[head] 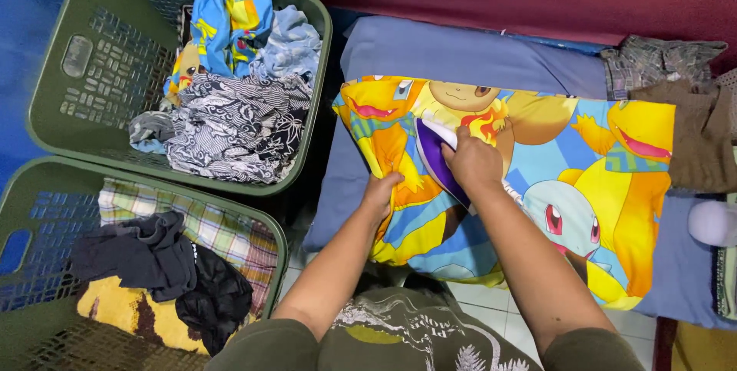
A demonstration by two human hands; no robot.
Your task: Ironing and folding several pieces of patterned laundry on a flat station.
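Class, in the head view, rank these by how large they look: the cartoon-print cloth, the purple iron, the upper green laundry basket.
1. Upper green laundry basket and cartoon-print cloth: they look about alike, and the cloth hangs over the edge, so no ranking between them.
2. Purple iron, smallest, partly hidden under the right hand.

Two baskets [46, 118] left of pillowcase [553, 187]
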